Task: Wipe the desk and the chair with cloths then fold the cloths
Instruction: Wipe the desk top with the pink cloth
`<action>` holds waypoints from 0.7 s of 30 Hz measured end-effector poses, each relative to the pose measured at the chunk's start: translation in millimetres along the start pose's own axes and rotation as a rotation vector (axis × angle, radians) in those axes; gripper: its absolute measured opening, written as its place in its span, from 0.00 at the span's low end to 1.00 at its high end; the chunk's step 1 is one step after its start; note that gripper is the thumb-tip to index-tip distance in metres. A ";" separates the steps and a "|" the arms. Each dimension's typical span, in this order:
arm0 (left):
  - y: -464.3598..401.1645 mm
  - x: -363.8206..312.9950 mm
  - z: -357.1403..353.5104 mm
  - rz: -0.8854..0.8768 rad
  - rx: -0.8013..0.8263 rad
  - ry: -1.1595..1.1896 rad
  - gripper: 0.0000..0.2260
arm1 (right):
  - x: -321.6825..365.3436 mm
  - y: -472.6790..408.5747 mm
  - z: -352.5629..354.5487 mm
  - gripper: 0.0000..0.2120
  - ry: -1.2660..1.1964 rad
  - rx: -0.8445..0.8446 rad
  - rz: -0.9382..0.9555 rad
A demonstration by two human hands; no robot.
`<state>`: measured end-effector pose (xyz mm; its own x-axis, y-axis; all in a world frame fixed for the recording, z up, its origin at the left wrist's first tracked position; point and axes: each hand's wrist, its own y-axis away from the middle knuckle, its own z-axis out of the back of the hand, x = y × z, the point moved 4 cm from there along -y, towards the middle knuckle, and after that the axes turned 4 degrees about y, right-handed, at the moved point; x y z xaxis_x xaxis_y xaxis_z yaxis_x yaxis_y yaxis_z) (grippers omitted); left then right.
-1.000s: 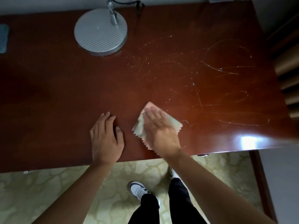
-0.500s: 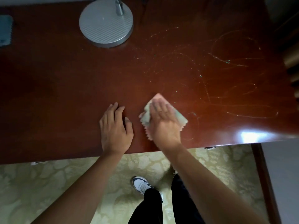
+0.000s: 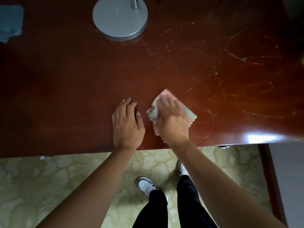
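Observation:
A dark red wooden desk (image 3: pixel 65 89) fills the upper half of the head view, with pale streaks and specks across its right side. My right hand (image 3: pixel 172 119) presses flat on a small pink and pale-green cloth (image 3: pixel 189 112) near the front edge; the cloth's zigzag edges stick out around the hand. My left hand (image 3: pixel 126 124) rests flat on the bare wood just left of the cloth, fingers straight. A second, blue-grey cloth (image 3: pixel 9 23) lies at the far left back of the desk. No chair is in view.
A round silver lamp base (image 3: pixel 120 18) stands at the back middle of the desk. Below the front edge are a patterned yellow-green carpet (image 3: pixel 32 186) and my legs and white shoes (image 3: pixel 146 185). A bright glare spot (image 3: pixel 261 138) sits on the front right corner.
My right hand has slid the cloth a little away from me and bunched its left side. The left hand stays planted beside it. The camera has tilted down and left.

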<state>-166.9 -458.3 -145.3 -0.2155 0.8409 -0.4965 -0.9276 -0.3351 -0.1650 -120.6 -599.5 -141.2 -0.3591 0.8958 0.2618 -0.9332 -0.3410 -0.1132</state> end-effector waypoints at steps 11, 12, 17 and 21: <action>-1.8 -0.4 3.0 0.022 -0.013 0.060 0.12 | 0.8 12.1 6.7 0.21 -0.060 0.083 0.243; -1.4 0.2 2.9 0.025 -0.012 0.058 0.12 | -2.7 16.9 6.8 0.22 -0.044 0.119 0.301; -2.1 -2.4 4.3 0.043 -0.005 0.073 0.13 | -21.9 -39.4 8.1 0.24 -0.074 0.131 0.144; -1.0 0.0 5.0 0.033 -0.028 0.095 0.13 | -7.5 10.3 2.0 0.21 -0.107 0.241 0.380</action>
<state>-167.4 -455.8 -140.8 -0.2143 0.7857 -0.5803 -0.9115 -0.3745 -0.1704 -127.5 -610.3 -142.5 -0.6636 0.6644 0.3437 -0.7070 -0.7072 0.0023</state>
